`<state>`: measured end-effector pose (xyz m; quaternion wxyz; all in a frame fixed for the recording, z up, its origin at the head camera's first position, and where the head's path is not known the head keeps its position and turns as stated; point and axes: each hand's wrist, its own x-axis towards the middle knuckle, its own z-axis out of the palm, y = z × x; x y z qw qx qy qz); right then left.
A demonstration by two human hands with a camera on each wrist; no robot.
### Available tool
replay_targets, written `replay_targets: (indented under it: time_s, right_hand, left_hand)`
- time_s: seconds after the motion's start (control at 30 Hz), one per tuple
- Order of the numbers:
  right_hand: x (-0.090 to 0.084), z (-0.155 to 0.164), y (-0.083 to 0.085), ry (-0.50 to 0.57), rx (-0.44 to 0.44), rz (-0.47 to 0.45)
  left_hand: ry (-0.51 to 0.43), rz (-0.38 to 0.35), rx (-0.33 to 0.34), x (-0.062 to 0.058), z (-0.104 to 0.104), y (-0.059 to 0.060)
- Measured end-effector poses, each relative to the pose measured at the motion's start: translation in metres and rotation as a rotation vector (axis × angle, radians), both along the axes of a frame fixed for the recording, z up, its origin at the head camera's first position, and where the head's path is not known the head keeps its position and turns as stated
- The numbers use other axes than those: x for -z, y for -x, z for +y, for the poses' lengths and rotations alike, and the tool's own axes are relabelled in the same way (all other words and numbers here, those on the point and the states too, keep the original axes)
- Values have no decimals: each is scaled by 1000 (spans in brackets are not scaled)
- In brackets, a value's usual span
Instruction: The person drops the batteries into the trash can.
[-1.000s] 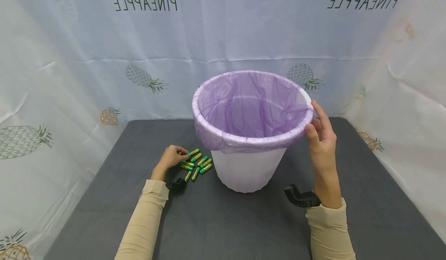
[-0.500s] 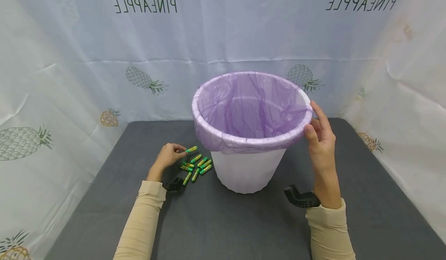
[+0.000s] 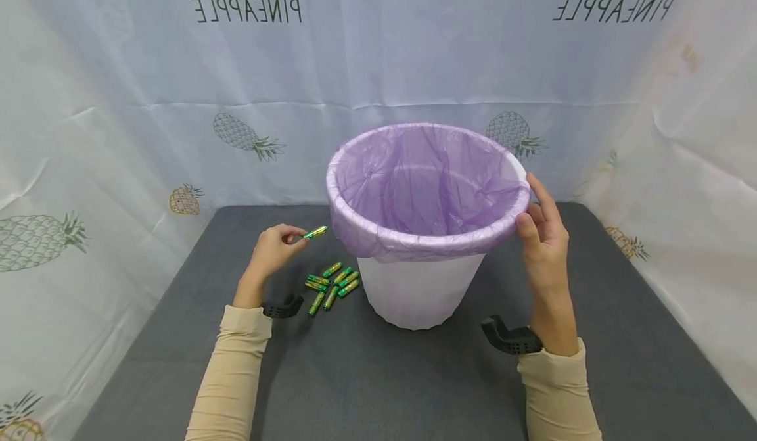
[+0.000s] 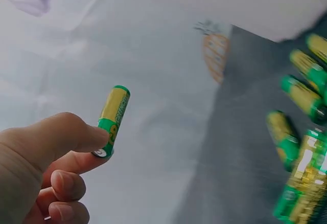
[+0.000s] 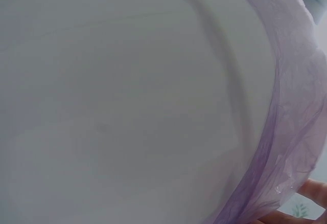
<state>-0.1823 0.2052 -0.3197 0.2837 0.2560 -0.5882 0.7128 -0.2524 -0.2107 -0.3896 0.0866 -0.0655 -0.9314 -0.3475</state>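
Between thumb and forefinger, my left hand (image 3: 274,250) pinches one green-and-gold battery (image 4: 115,116), lifted off the table left of the bin. Several more batteries (image 3: 332,288) of the same kind lie in a loose group on the table, below and right of that hand. The white bin (image 3: 416,293) stands upright, lined with a purple plastic bag (image 3: 414,185) folded over its rim. At the bin's right side, my right hand (image 3: 545,237) holds the bag-covered rim, thumb in front and fingers behind. Only parts of its fingers (image 5: 310,191) show in the right wrist view.
A dark grey table (image 3: 378,382) carries everything. Close behind it hangs a pale curtain (image 3: 296,66) with pineapple prints, with more sheeting on both sides. A black wrist camera (image 3: 511,337) sits on the right wrist, another on the left.
My left hand has picked up one battery from the group and raised it, moving slightly left and away from the others. The right hand stays on the rim.
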Motion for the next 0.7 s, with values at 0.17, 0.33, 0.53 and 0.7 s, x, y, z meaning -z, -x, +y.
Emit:
replay_targets:
  time_s: [0.17, 0.33, 0.53, 0.7]
  right_hand:
    - [0, 1, -1, -15, 24, 10]
    - [-2, 1, 0, -9, 11, 20]
    - [-1, 0, 0, -4, -3, 25]
    - [1, 0, 1, -6, -9, 24]
  left_hand:
    - [9, 88, 2, -21, 1, -7]
    - [16, 162, 3, -36, 2, -12]
    - [10, 213, -5, -48, 0, -17]
    - [-4, 276, -2, -58, 2, -22]
